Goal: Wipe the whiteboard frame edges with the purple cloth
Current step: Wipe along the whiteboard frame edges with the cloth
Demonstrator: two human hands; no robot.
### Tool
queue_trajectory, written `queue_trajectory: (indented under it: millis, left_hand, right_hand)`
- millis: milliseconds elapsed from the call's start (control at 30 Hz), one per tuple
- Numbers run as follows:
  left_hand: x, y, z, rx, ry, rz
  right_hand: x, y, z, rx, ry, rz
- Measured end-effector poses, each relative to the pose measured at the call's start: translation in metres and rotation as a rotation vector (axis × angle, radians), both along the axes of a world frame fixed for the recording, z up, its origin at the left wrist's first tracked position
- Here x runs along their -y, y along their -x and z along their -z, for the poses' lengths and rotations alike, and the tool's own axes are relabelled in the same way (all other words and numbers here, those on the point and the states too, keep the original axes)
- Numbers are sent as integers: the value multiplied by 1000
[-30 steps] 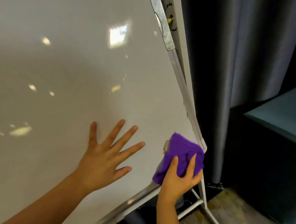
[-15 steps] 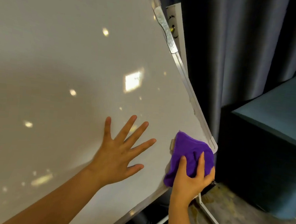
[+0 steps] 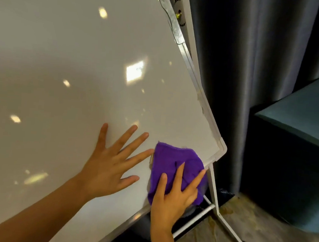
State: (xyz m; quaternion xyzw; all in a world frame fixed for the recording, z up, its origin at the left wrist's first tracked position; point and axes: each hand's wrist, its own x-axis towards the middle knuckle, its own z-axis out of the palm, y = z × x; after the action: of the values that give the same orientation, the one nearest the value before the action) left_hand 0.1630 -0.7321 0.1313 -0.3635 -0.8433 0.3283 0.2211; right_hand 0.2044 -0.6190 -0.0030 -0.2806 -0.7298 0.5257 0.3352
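A large white whiteboard (image 3: 73,77) with a silver frame (image 3: 194,74) fills the left of the head view, tilted, its lower right corner near the middle right. The purple cloth (image 3: 172,161) lies over the bottom frame edge just left of that corner. My right hand (image 3: 176,197) presses flat on the cloth, fingers spread over it. My left hand (image 3: 110,164) rests flat and open on the board surface, beside the cloth, its fingertips close to the cloth's left edge.
The whiteboard's white metal stand legs (image 3: 222,216) reach down to the brownish floor at lower right. Dark grey curtains (image 3: 252,70) hang right behind the board. A teal upholstered seat (image 3: 296,126) sits at the right.
My right hand with the cloth has slid left along the bottom frame edge, away from the corner and closer to my left hand. The left hand stays flat on the board.
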Motion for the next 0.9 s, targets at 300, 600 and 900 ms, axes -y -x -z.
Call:
queue_trajectory:
  millis: [300,600,900]
  left_hand:
    - [76,-38,-1,71,117,35]
    - [142,-72,-5,75,167,69]
    - [204,-100,5,24,88,87]
  right_hand:
    - [89,-57,16,48,-68,-157]
    - [84,-39,5,37,35,-15]
    - [197,-89,18,-17,64,-81]
